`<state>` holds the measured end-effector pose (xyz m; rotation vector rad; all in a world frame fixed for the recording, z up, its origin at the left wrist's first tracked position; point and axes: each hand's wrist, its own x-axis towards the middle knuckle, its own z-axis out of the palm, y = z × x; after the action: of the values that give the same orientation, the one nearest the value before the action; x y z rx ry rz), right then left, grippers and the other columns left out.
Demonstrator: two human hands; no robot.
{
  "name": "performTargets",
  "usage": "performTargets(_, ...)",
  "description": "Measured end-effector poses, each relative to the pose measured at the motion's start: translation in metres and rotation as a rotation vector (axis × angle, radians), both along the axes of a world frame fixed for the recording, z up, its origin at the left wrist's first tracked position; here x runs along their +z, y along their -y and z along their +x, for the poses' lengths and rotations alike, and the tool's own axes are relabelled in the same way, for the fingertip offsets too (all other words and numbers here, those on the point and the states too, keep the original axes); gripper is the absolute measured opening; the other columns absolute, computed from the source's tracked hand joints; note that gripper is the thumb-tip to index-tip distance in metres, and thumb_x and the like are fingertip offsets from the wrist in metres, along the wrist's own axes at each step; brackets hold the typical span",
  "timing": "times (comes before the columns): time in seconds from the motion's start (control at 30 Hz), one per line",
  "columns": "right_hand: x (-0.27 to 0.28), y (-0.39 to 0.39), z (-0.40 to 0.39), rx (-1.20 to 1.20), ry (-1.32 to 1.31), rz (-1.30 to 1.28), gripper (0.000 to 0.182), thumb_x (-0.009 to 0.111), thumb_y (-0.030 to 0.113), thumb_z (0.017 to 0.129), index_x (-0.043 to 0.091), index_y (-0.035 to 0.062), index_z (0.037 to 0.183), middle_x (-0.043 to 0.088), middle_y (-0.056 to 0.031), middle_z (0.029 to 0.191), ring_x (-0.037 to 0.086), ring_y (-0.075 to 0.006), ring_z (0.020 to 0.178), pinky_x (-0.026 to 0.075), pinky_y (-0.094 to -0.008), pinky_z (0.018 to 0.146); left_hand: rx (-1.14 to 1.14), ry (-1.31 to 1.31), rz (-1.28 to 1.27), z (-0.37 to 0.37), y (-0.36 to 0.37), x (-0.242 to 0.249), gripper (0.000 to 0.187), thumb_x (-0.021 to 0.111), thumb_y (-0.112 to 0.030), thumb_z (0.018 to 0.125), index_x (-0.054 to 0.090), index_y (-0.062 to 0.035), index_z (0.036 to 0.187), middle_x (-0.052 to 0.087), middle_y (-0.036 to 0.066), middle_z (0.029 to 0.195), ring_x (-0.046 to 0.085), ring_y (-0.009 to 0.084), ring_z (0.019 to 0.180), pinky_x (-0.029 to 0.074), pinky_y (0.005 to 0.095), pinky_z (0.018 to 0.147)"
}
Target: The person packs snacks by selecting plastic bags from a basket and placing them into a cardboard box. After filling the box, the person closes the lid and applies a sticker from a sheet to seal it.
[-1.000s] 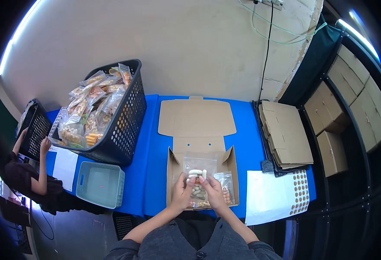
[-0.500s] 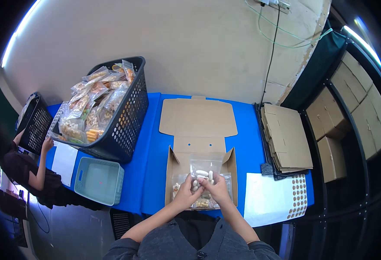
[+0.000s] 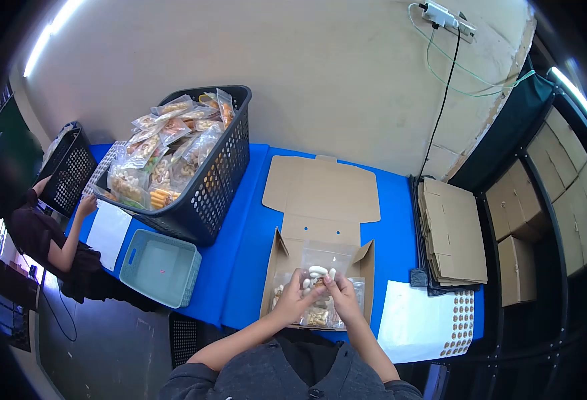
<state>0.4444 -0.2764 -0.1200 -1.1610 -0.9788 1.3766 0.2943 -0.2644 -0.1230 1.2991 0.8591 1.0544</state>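
Observation:
Both my hands grip a clear zip bag (image 3: 325, 252) of white oval pieces, held over an unfolded cardboard box (image 3: 369, 275). My left hand (image 3: 293, 301) pinches the bag's left side. My right hand (image 3: 344, 297) has its thumb on the front, close to a small brown patch that looks like a round sticker. Beneath the hands, the box contains other clear bags (image 3: 357, 288), partly hidden by the wrists. Its lid (image 3: 321, 189) lies spread flat toward the wall.
A black basket (image 3: 230, 157) heaped with snack bags stands left, with a pale green basket (image 3: 193, 283) before it. Flat cardboard boxes (image 3: 455, 230) are stacked right, above a sheet of round stickers (image 3: 417, 320). Another person (image 3: 47, 250) stands far left beside a second black basket (image 3: 73, 170).
My view has shifted, so the scene sits slightly right and lower. My hands stay on the bag; the right thumb has moved apart from the left fingers, and a brown patch shows.

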Motion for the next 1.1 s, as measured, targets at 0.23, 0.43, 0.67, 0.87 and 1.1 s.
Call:
performTargets(0.23,-0.004,-0.017,0.023,-0.175,-0.030,0.099,0.018,0.065,0.017,0.089,0.066,-0.0006,0.096,0.066,-0.0063,0.091,0.060,-0.0109,0.086,0.046,-0.0259,0.080,-0.259,-0.420,0.153,-0.002,0.011,-0.015,0.045,0.066,-0.017,0.087,0.040,0.0009,0.120,0.054,0.017,0.112,0.056,0.0194,0.103,0.046,0.0353,0.087)
performTargets(0.43,0.003,-0.005,0.011,-0.070,0.196,0.150,0.017,0.065,0.012,0.088,0.069,-0.0036,0.085,0.066,-0.0067,0.086,0.059,-0.0122,0.081,0.045,-0.0253,0.076,0.029,-0.158,0.097,-0.008,-0.005,-0.004,0.040,0.072,-0.023,0.082,0.055,-0.0004,0.110,0.063,0.013,0.096,0.063,0.0238,0.091,0.048,0.0357,0.085)
performTargets(0.67,0.018,0.001,0.010,0.283,0.300,0.210,0.027,0.052,0.021,0.096,0.067,0.0013,0.108,0.065,-0.0115,0.102,0.056,-0.0201,0.097,0.042,-0.0324,0.089,-0.007,-0.151,0.089,-0.037,-0.019,0.000,0.020,0.062,-0.023,0.091,0.070,-0.0056,0.092,0.070,0.007,0.093,0.063,0.0184,0.097,0.027,0.0411,0.110)
performTargets(0.87,0.031,0.011,0.014,0.520,0.457,0.347,0.046,0.031,0.032,0.103,0.054,0.0014,0.129,0.062,-0.0129,0.114,0.057,-0.0218,0.096,0.039,-0.0335,0.096,-0.273,0.024,-0.115,-0.056,-0.028,-0.002,0.028,0.057,-0.025,0.093,0.065,-0.0047,0.110,0.066,0.010,0.112,0.062,0.0216,0.103,0.020,0.0401,0.113)
performTargets(1.1,0.035,0.011,-0.007,0.028,0.329,0.322,0.050,0.029,0.034,0.103,0.055,-0.0014,0.127,0.053,-0.0165,0.127,0.054,-0.0239,0.111,0.039,-0.0365,0.097,-0.050,-0.374,0.284,-0.051,-0.014,0.023,0.063,0.055,-0.037,0.093,0.035,-0.0015,0.140,0.029,0.018,0.148,0.045,0.0264,0.127,0.026,0.0398,0.110)
